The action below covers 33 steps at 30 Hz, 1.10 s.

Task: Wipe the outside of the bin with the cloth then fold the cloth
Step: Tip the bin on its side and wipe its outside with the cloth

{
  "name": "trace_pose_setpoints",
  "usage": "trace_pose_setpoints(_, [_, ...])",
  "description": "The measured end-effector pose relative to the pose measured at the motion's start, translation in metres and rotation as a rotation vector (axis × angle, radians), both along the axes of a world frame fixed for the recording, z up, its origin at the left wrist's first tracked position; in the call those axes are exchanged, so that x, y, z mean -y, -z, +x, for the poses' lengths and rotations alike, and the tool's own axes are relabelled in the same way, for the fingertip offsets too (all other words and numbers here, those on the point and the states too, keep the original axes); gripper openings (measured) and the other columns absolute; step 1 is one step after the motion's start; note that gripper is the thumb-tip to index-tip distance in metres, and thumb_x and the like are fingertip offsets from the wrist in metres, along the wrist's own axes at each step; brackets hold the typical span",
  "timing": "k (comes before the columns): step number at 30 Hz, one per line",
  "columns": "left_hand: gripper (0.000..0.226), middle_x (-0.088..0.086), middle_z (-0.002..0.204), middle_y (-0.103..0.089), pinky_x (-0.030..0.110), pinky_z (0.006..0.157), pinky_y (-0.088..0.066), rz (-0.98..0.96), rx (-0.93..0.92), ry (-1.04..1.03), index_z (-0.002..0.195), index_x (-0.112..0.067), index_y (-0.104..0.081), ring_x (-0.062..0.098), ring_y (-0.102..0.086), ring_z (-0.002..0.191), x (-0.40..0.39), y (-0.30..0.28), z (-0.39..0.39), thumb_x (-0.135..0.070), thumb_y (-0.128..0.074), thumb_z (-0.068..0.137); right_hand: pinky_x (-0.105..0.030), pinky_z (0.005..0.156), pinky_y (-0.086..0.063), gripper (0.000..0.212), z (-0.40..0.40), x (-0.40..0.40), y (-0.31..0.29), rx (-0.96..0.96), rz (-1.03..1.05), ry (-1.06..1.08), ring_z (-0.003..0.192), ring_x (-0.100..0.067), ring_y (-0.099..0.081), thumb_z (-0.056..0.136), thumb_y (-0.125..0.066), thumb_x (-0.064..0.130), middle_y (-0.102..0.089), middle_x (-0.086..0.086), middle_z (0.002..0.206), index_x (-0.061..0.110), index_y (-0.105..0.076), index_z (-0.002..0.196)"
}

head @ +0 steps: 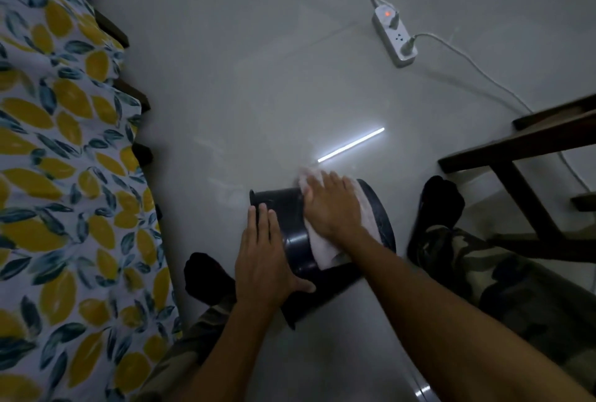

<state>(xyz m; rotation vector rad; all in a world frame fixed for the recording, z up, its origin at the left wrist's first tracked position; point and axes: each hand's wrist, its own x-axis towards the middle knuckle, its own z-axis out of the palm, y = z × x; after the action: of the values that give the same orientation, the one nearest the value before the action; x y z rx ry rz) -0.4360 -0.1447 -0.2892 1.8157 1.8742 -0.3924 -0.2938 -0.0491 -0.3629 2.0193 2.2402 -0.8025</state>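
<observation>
A dark round bin [295,234] lies on its side on the grey floor between my feet. My left hand [263,256] rests flat on its near-left side, fingers together and reaching toward the rim, steadying it. My right hand [333,205] presses flat on a white cloth [322,247] draped over the top of the bin's outer wall. The cloth shows beyond my fingertips and below my wrist. The bin's far side is hidden under the cloth and my hand.
A bed with a lemon-print sheet [64,176] runs along the left. A dark wooden chair frame [522,156] stands at the right. A white power strip [395,37] with cables lies on the floor beyond. My legs in camouflage trousers [483,266] flank the bin.
</observation>
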Motion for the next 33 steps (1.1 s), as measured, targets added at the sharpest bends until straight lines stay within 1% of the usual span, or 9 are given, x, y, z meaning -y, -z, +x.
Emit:
trace_pose_setpoints(4, [0.166,0.016,0.163,0.020,0.039,0.118,0.008,0.003,-0.008,-0.019,0.155,-0.002,0.012,0.031,0.021,0.149,-0.013,-0.005,0.001,-0.088,-0.073,0.040,-0.052,0.125,-0.023,0.053,0.052,0.047,-0.019,0.076,0.161,0.027,0.150,-0.039,-0.033,0.107,-0.029,0.028,-0.040,-0.022,0.159,0.008,-0.041,0.154])
trace_pose_setpoints(8, [0.165,0.022,0.163,0.012,0.048,0.123,0.004,0.015,0.008,0.049,0.156,-0.003,0.006,0.037,0.021,0.148,-0.009,-0.001,0.002,-0.090,-0.071,0.038,-0.053,0.121,-0.034,0.057,0.033,0.122,-0.039,-0.213,0.080,-0.275,0.149,-0.035,-0.038,0.111,-0.027,0.041,-0.043,-0.018,0.158,0.008,-0.043,0.154])
trace_pose_setpoints(13, [0.166,0.019,0.163,0.018,0.044,0.122,-0.003,-0.009,-0.005,-0.045,0.155,-0.003,0.008,0.035,0.022,0.148,0.012,-0.009,0.017,-0.085,-0.075,0.038,-0.037,0.104,-0.048,0.039,-0.015,-0.014,-0.030,-0.080,-0.018,-0.219,0.115,-0.018,-0.065,0.103,-0.038,0.038,-0.066,-0.002,0.135,0.024,-0.064,0.129])
trace_pose_setpoints(15, [0.166,0.015,0.162,0.024,0.044,0.123,-0.005,-0.008,-0.001,-0.076,0.154,-0.003,0.015,0.032,0.023,0.148,0.011,-0.007,0.017,-0.084,-0.076,0.040,-0.043,0.107,-0.044,0.046,-0.002,-0.038,-0.021,0.083,-0.213,-0.194,0.123,-0.032,-0.062,0.105,-0.029,0.034,-0.063,-0.011,0.138,0.017,-0.061,0.134])
trace_pose_setpoints(17, [0.168,0.015,0.162,0.023,0.044,0.123,-0.005,0.012,0.010,-0.068,0.154,-0.004,0.015,0.032,0.022,0.149,0.009,-0.004,0.014,-0.083,-0.078,0.038,-0.044,0.108,-0.041,0.045,0.025,-0.013,-0.013,0.109,-0.100,-0.096,0.124,-0.035,-0.060,0.106,-0.030,0.030,-0.064,-0.016,0.133,0.013,-0.059,0.136])
trace_pose_setpoints(21, [0.162,0.018,0.163,0.014,0.046,0.123,-0.001,0.037,0.043,-0.055,0.156,-0.006,0.008,0.035,0.017,0.150,0.015,0.012,0.010,-0.087,-0.071,0.040,-0.046,0.125,-0.025,0.053,0.042,0.107,-0.029,-0.121,0.171,-0.245,0.149,-0.032,-0.039,0.106,-0.034,0.032,-0.044,-0.015,0.159,0.014,-0.039,0.156])
trace_pose_setpoints(24, [0.131,0.023,0.162,-0.009,0.058,0.121,-0.011,0.014,0.259,-0.095,0.159,-0.029,-0.004,0.042,-0.001,0.150,0.033,0.027,0.012,-0.090,-0.057,0.056,-0.030,0.125,-0.014,0.050,0.013,0.104,-0.023,-0.314,0.196,-0.302,0.134,-0.027,-0.054,0.112,-0.018,0.041,-0.056,-0.011,0.145,0.013,-0.044,0.144])
trace_pose_setpoints(29, [0.165,0.018,0.164,0.013,0.045,0.122,-0.001,0.018,0.013,-0.060,0.156,-0.003,0.004,0.032,0.015,0.150,0.001,-0.002,0.004,-0.086,-0.074,0.037,-0.041,0.091,-0.051,0.044,0.001,-0.011,-0.002,-0.032,-0.009,-0.222,0.100,-0.028,-0.069,0.103,-0.031,0.042,-0.075,-0.006,0.113,0.024,-0.064,0.126])
trace_pose_setpoints(33, [0.169,0.016,0.163,0.019,0.050,0.119,0.008,-0.117,0.010,-0.066,0.155,-0.006,0.013,0.032,0.019,0.149,-0.039,-0.001,-0.005,-0.085,-0.076,0.035,-0.045,0.104,-0.046,0.049,0.056,-0.010,-0.002,0.075,0.038,0.033,0.118,-0.032,-0.062,0.104,-0.023,0.042,-0.066,-0.012,0.127,0.020,-0.060,0.130])
